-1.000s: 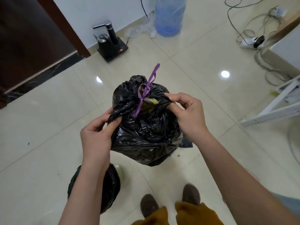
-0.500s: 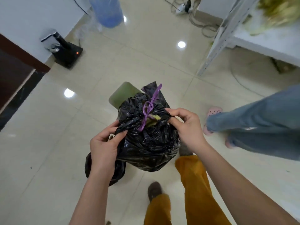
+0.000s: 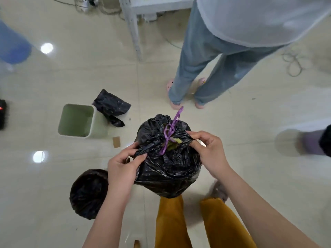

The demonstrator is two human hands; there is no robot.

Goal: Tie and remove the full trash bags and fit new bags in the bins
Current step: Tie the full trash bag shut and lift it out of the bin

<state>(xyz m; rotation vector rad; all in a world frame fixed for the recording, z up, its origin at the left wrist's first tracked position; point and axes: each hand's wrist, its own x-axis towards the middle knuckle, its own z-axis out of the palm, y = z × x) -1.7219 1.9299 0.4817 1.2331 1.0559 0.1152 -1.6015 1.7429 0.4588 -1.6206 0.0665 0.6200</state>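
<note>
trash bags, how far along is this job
Done: the full black bag is out of its bin, and the green bin stands unlined. In hand: left hand and right hand pinch the bag's mouth by the purple drawstring, with a gap showing, so not closed. Left: finish tying, and line the green bin, perhaps with the loose black bag beside it.

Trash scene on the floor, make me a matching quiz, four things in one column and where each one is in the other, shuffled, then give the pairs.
Things:
1. full black bag
2. green bin
3. purple drawstring
4. loose black bag

Places:
A. lying on the floor tiles beside the bin
B. standing on the floor with no liner
C. held up, pinched on each side by the left hand and the right hand
D. knotted at the bag's gathered top

Pairs: 1-C, 2-B, 3-D, 4-A
</note>
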